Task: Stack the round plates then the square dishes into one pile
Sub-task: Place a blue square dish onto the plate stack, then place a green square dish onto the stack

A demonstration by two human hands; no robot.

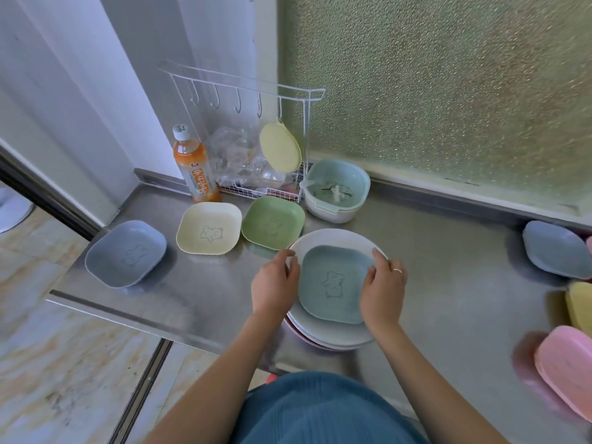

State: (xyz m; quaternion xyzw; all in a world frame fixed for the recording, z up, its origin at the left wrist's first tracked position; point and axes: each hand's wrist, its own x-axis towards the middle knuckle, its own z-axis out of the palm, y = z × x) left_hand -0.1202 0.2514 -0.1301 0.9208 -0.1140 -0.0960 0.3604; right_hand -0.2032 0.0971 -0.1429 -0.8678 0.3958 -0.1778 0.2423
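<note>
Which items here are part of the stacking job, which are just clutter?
Job: round plates pile, teal square dish on top held by left hand and right hand; loose square dishes: blue, cream, green.
Clutter: drink bottle, wire rack, strainer bowl.

Nothing here reads clearly: the orange drink bottle (195, 166) carries a label with printing too blurred to make out.

Brushed, dull-sheen metal counter (432, 267); matt speckled plastic square dishes (333, 283); white wire rack (243, 91); pebbled glass pane (448, 91).
</note>
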